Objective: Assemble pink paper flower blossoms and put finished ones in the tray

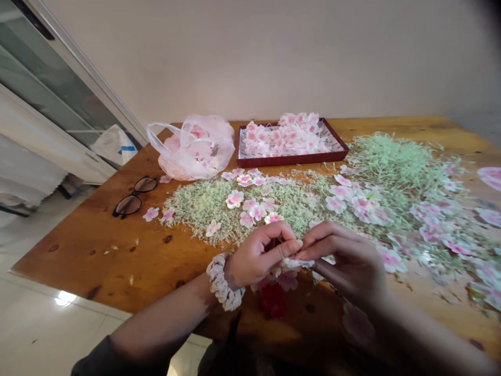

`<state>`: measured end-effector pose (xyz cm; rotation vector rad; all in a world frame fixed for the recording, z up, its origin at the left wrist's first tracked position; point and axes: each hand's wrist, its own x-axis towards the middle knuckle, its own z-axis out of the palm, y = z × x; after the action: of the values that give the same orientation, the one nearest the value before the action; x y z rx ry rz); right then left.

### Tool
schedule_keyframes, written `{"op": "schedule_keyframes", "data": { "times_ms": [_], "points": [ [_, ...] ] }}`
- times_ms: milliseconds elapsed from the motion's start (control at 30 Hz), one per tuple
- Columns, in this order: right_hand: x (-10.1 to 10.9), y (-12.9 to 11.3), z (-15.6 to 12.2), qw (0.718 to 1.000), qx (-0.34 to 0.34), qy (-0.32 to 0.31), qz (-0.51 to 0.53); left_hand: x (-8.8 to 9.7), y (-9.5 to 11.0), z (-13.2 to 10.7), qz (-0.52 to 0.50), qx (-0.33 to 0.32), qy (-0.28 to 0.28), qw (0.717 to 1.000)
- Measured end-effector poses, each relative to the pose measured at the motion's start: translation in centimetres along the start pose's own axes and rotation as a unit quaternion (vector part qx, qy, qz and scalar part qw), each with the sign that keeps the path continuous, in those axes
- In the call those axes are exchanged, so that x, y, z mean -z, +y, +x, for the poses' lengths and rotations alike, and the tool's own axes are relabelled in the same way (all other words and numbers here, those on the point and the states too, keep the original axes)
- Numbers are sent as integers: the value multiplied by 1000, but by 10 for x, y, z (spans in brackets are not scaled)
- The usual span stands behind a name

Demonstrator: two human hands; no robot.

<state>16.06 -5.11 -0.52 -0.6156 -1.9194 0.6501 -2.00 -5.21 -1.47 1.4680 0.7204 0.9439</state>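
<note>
Close together above the table's near side, my two hands work on one pale artificial flower (297, 262). My left hand (264, 250), with a light scrunchie (224, 282) round the wrist, pinches it between thumb and forefinger. From the other side, the fingertips of my right hand (344, 256) are closed on the same flower. Most of its shape is hidden by the fingers. Just below my hands lie a red flower-shaped piece (273, 301) and some pink petals (287, 281).
Pale green stamen-like strands (199, 203) and pink-white petal pieces (364, 203) spread over the wooden table (156, 266). Behind stand a dark red box lid (293, 159) holding finished-looking flowers (289, 133) and a sheer bag (195, 149). Eyeglasses (129, 204) lie at the left; a second green heap (395, 162) sits right.
</note>
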Motion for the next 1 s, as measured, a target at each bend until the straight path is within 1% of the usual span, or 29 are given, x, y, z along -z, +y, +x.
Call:
{"op": "schedule_keyframes", "data": {
  "times_ms": [167,467,700,833,900,1000],
  "points": [
    [-1,3,1,999,-42,0,15,-3,-2,3,32,-38,26,998],
    [1,4,1,998,-47,-24,37,-3,0,1,83,-81,27,993],
    [-2,2,0,993,-91,-21,72,-2,1,1,101,-90,24,991],
    [-1,4,-1,987,-122,-22,100,-3,2,0,132,-87,27,987],
    [1,5,0,986,-124,-32,111,-3,3,0,126,-83,23,988],
    [7,6,2,981,-129,-61,134,-3,5,1,94,-59,26,993]
  ]
}}
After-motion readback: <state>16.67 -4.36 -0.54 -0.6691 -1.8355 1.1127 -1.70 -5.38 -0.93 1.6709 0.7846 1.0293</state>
